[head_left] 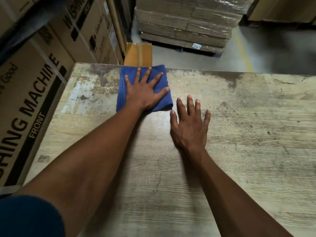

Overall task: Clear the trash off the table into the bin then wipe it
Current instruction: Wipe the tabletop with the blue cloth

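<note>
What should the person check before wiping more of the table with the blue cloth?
1. Left hand flat on the blue cloth: ok, fingers spread, pressing it down.
2. Cloth on the table, not slipping off: ok, though it lies right at the far edge.
3. Right hand out of the cloth's way: not ok if wiping goes right, since it rests flat just beside the cloth.
4. Trash gone from the table: ok, none seen on the visible top.
5. Stains left to wipe: not ok, dark marks remain along the far edge.
6. Bin nearby: cannot tell, none is clearly shown.
</note>
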